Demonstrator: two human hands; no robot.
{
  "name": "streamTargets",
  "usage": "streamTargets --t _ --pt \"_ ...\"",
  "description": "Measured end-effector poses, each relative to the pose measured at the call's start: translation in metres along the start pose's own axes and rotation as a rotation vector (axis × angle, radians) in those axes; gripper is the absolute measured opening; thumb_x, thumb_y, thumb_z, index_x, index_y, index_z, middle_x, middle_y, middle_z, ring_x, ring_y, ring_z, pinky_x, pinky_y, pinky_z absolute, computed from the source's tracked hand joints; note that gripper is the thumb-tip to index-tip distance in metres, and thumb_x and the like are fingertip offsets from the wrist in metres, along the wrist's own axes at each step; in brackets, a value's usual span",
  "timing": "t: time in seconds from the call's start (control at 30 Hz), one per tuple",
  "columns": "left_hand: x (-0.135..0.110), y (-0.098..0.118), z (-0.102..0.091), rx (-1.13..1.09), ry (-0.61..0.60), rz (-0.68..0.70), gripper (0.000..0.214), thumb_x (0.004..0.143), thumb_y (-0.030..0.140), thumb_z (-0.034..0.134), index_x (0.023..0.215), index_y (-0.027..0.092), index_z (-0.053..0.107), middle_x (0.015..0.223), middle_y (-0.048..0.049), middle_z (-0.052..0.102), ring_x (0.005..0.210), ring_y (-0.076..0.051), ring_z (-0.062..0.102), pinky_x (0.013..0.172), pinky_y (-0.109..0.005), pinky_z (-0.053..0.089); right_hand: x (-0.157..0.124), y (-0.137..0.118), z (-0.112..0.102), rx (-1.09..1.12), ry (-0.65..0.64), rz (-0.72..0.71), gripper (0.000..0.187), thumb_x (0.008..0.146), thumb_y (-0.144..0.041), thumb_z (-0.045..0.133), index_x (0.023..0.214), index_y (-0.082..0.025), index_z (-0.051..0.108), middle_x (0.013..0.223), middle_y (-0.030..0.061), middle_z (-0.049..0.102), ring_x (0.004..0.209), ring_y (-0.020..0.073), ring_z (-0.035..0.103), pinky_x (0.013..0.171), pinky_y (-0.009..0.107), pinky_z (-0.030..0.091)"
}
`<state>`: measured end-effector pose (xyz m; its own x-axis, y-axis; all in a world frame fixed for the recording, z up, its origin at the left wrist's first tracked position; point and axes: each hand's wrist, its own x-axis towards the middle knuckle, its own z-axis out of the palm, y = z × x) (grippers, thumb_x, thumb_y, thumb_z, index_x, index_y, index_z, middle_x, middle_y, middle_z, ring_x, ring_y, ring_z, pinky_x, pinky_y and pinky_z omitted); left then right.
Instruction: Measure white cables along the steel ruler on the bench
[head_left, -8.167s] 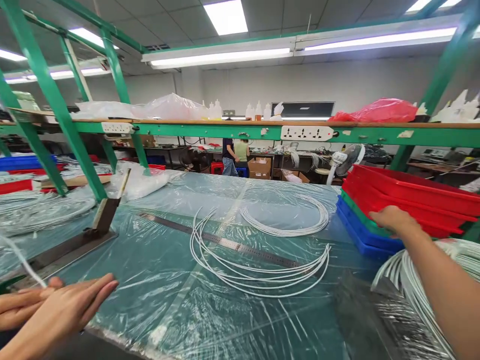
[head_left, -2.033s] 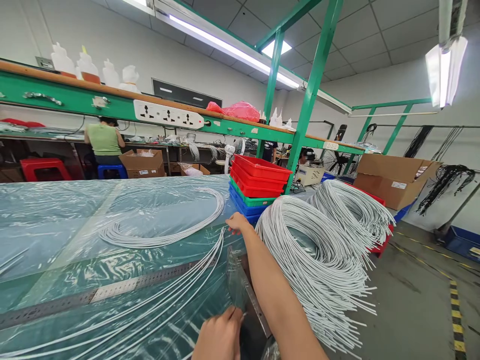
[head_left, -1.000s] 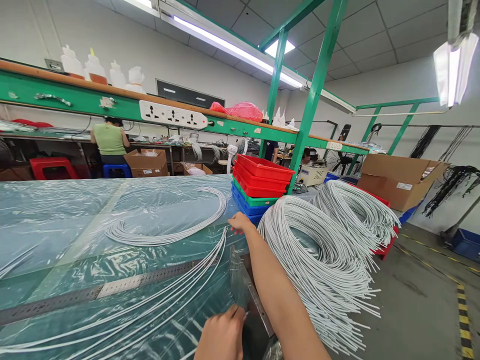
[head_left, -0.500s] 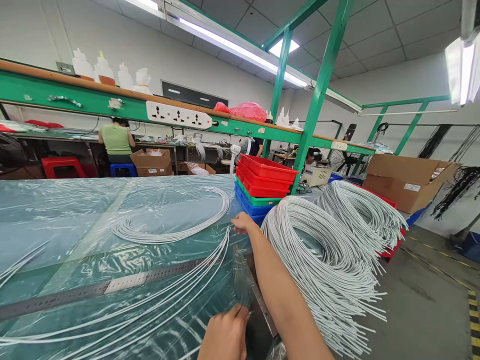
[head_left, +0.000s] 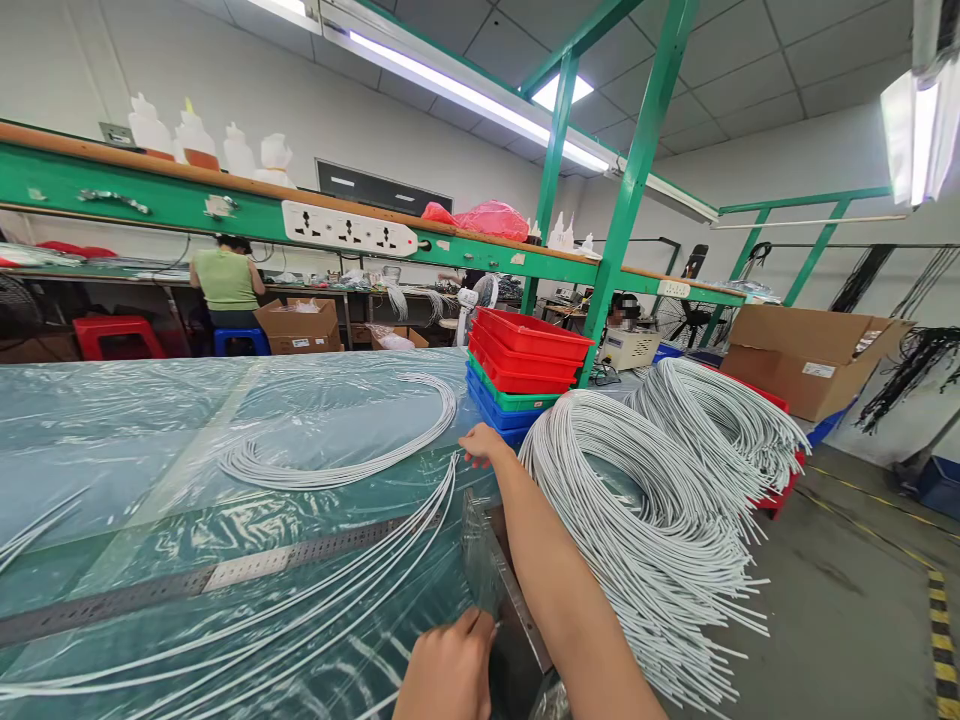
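My right hand (head_left: pixel 484 444) reaches far out over the plastic-covered table (head_left: pixel 112 430). Its fingers curl down beside the ends of the loose white cables (head_left: pixel 360 580), and what they pinch is hidden. My left hand (head_left: pixel 447 672) is at the bottom edge, closed in a fist against an upright metal plate (head_left: pixel 501 585) at the table's right end; I cannot make out what it holds. A metal ruler strip (head_left: pixel 225 572) lies along the table under the cables. A second coil of white cables (head_left: pixel 337 465) lies further back.
A big bundle of white cables (head_left: pixel 660 510) hangs off the table's right end. Stacked red, green and blue trays (head_left: pixel 525 372) stand just past my right hand. A cardboard box (head_left: pixel 810 355) sits to the right. A person (head_left: pixel 225 285) sits at a far bench.
Since 8.2 s ago the view has turned right and my left hand has come over to the metal plate. Over the last second both hands have hardly moved.
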<state>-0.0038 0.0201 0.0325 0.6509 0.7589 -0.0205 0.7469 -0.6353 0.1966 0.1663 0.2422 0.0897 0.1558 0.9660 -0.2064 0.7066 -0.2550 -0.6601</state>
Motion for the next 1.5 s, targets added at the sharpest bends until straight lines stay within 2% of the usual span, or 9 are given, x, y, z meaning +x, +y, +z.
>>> streamTargets --t 0.6,0.77,0.93,1.07,1.17,1.27,1.37,1.5 --pt "-0.006 0.005 0.001 -0.016 0.008 -0.017 0.027 0.092 0.010 0.035 0.094 0.018 0.061 0.098 -0.0078 0.065 0.085 -0.024 0.065 0.071 -0.031 0.047 0.004 0.006 0.006 0.052 -0.037 0.000 0.014 0.093 -0.020 0.056 0.086 -0.012 0.066 0.072 0.0036 0.068 0.043 0.0131 0.058 0.042 0.019 0.046" --pt "-0.009 0.007 0.010 0.001 0.034 0.005 0.020 0.086 0.011 0.043 0.093 0.017 0.061 0.094 -0.0076 0.066 0.080 -0.027 0.065 0.066 -0.035 0.050 0.003 0.010 0.012 0.057 -0.059 0.024 0.016 0.096 -0.023 0.054 0.098 -0.012 0.066 0.075 0.0038 0.068 0.043 0.0111 0.058 0.044 0.018 0.046" --pt "-0.016 0.002 0.013 -0.027 0.067 0.081 0.010 0.087 0.022 0.052 0.089 0.017 0.061 0.089 -0.0066 0.067 0.073 -0.023 0.065 0.058 -0.030 0.045 0.000 0.015 0.017 0.080 -0.100 0.058 0.022 0.099 -0.027 0.049 0.109 -0.015 0.064 0.078 0.0024 0.068 0.045 0.0109 0.058 0.046 0.018 0.045" --pt "-0.014 -0.022 -0.005 -0.131 0.185 0.124 0.017 0.092 0.027 0.049 0.081 0.019 0.061 0.082 -0.0032 0.067 0.074 -0.018 0.064 0.058 -0.026 0.038 -0.004 0.016 0.022 0.146 -0.150 0.051 0.021 0.099 -0.026 0.046 0.106 -0.015 0.063 0.079 0.0046 0.068 0.045 0.0113 0.058 0.044 0.019 0.044" --pt "0.000 -0.050 -0.031 -0.316 0.400 -0.019 0.021 0.093 0.024 0.047 0.077 0.019 0.059 0.074 -0.0009 0.065 0.070 -0.015 0.060 0.059 -0.025 0.034 -0.007 0.014 0.026 0.182 -0.202 0.034 0.018 0.100 -0.025 0.045 0.101 -0.016 0.061 0.079 0.0038 0.066 0.044 0.0113 0.056 0.042 0.019 0.042" --pt "0.024 -0.081 -0.057 -0.450 0.593 -0.202 0.019 0.096 0.027 0.041 0.096 0.018 0.058 0.065 0.0021 0.060 0.060 -0.014 0.054 0.057 -0.025 0.031 -0.013 0.009 0.027 0.279 -0.289 0.005 0.016 0.098 -0.024 0.046 0.094 -0.017 0.060 0.077 0.0027 0.064 0.048 0.0125 0.057 0.045 0.020 0.044" --pt "0.051 -0.107 -0.074 -0.468 0.678 -0.305 0.021 0.096 0.029 0.041 0.107 0.015 0.053 0.065 0.0029 0.059 0.059 -0.015 0.053 0.057 -0.025 0.031 -0.022 0.003 0.026 0.424 -0.485 -0.101 0.015 0.091 -0.031 0.059 0.094 -0.018 0.064 0.079 0.0028 0.063 0.063 0.0164 0.062 0.058 0.024 0.050" --pt "0.079 -0.121 -0.078 -0.483 0.674 -0.318 0.012 0.090 0.028 0.053 0.094 0.018 0.058 0.065 0.0034 0.060 0.060 -0.015 0.054 0.057 -0.025 0.032 -0.036 -0.007 0.027 0.566 -0.771 -0.257 0.038 0.076 -0.050 0.076 0.095 -0.018 0.066 0.084 0.0035 0.063 0.075 0.0215 0.063 0.072 0.031 0.052"
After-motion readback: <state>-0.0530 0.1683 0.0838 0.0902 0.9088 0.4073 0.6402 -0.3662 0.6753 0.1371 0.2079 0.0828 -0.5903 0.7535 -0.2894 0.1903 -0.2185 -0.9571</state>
